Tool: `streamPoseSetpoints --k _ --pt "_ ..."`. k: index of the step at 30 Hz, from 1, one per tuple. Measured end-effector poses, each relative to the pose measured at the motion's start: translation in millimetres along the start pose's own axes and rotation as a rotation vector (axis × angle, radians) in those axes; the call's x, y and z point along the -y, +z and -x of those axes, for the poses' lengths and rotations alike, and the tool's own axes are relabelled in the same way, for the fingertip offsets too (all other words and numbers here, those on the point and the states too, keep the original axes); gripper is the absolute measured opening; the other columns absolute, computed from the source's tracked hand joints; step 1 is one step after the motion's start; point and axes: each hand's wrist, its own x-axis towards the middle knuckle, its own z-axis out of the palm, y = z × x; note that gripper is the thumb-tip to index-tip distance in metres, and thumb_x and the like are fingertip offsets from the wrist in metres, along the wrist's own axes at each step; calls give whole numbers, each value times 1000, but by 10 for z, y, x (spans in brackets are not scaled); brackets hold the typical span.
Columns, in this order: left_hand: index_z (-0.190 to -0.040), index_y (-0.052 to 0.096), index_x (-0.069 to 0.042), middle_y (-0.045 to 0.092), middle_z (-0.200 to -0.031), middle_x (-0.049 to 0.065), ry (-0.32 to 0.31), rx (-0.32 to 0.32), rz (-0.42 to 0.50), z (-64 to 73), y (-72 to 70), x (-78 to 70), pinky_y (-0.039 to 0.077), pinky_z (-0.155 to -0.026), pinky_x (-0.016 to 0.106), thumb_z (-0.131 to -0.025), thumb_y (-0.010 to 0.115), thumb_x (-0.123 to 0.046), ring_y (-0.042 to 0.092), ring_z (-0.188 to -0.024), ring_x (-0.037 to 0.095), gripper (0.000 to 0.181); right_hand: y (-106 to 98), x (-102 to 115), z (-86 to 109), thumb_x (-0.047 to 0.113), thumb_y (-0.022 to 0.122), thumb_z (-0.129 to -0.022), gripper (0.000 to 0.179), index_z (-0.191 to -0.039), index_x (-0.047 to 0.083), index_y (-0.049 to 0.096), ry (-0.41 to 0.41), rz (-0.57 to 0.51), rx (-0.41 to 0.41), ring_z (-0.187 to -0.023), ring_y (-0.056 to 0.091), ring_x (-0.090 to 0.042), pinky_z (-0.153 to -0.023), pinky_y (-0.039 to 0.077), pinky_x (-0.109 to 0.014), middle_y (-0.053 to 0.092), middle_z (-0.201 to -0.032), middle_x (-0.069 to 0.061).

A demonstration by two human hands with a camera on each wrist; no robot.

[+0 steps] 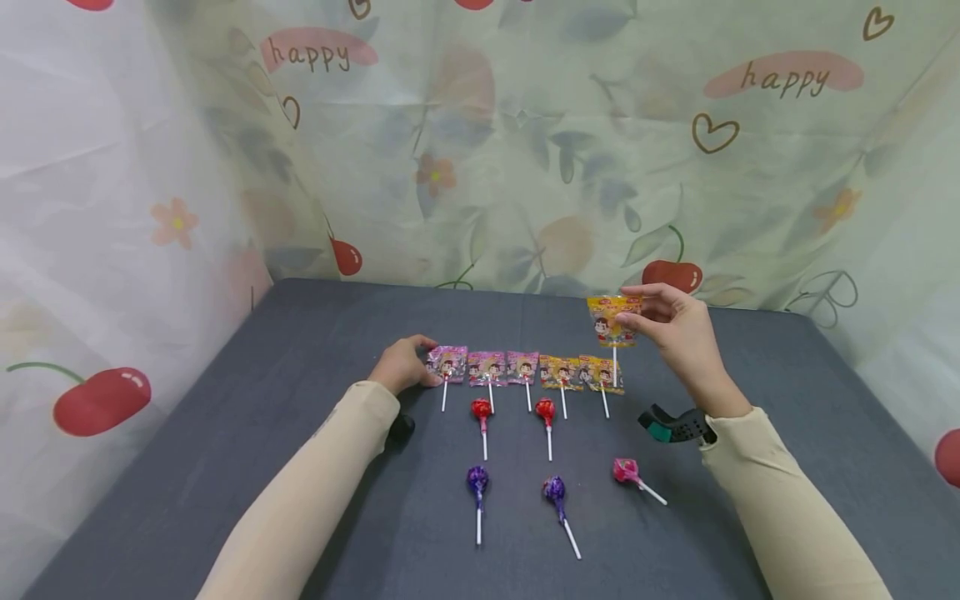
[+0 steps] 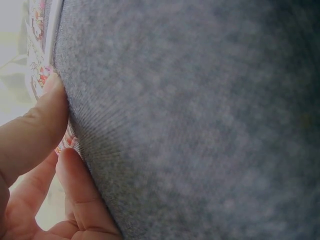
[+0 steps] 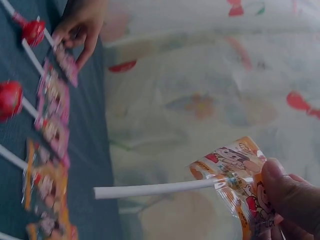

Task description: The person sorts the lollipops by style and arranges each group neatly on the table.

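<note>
My right hand (image 1: 678, 337) pinches a yellow-wrapped lollipop (image 3: 235, 175) by the side of its wrapper, raised above the table with its white stick pointing down in the head view. At the left end of a row, my left hand (image 1: 403, 365) holds the edge of a pink-wrapped lollipop (image 1: 448, 364) between thumb and fingers, low at the table. To its right lie two more pink-wrapped lollipops, one of them in the middle (image 1: 488, 367), then two yellow-wrapped ones, including the end lollipop (image 1: 600, 373) beneath the raised one. All these sticks point toward me.
Nearer to me on the dark table (image 1: 225, 467) are two red lollipops, the left one (image 1: 482, 409) and the right one (image 1: 546, 409). Closer still lie two purple lollipops (image 1: 477, 478) and a slanted pink lollipop (image 1: 626, 470). A printed cloth (image 1: 525, 167) hangs behind.
</note>
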Motion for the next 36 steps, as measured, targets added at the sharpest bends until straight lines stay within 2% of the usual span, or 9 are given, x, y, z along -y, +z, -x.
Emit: streamPoseSetpoints --k 7,12,15,19,22,29,36 --pt "-137 54 -16 41 -149 18 4 -8 -8 -5 17 3 34 -108 53 -80 79 -12 43 -127 35 62 -64 -448 -106 30 69 -89 42 -125 9 62 95 110 13 -77 62 -4 -70 48 -24 73 -84 5" --pt "-137 54 -18 40 -150 17 -5 -9 7 -13 29 -4 33 -109 53 -80 79 -11 42 -128 34 63 -94 -708 -157 27 68 -91 41 -126 7 61 228 177 61 -70 59 -4 -65 44 -29 74 -89 -3" --pt "-137 54 -17 40 -149 17 -5 -13 9 -16 35 -5 34 -109 53 -80 79 -10 43 -126 34 63 -100 -832 -192 27 68 -91 43 -125 3 61 314 200 101 -71 59 -5 -64 45 -29 74 -95 -8" --pt "-137 54 -17 42 -148 17 2 -17 5 -25 40 -1 35 -108 52 -79 79 -10 44 -123 33 63 -105 -957 -216 26 69 -90 45 -125 -1 61 377 217 164 -76 60 -9 -67 49 -27 69 -109 -15" --pt "-136 54 -17 42 -148 17 10 -15 2 -28 41 2 35 -108 52 -79 79 -9 45 -123 33 63 -99 -1024 -226 23 69 -90 46 -126 -4 60 404 199 199 -76 58 -8 -67 50 -24 65 -115 -19" --pt "-137 54 -17 41 -149 17 15 -13 -6 -26 31 3 34 -108 52 -79 79 -10 44 -126 34 63 -71 -1063 -230 13 68 -90 44 -125 -10 57 432 125 214 -70 60 -1 -65 53 -20 68 -102 -11" --pt "-137 54 -17 40 -150 17 -2 -5 6 -29 27 15 34 -108 54 -80 79 -10 43 -126 34 63 -59 -1061 -242 19 71 -89 44 -123 -7 61 423 225 218 -76 58 -8 -65 50 -22 67 -110 -19"
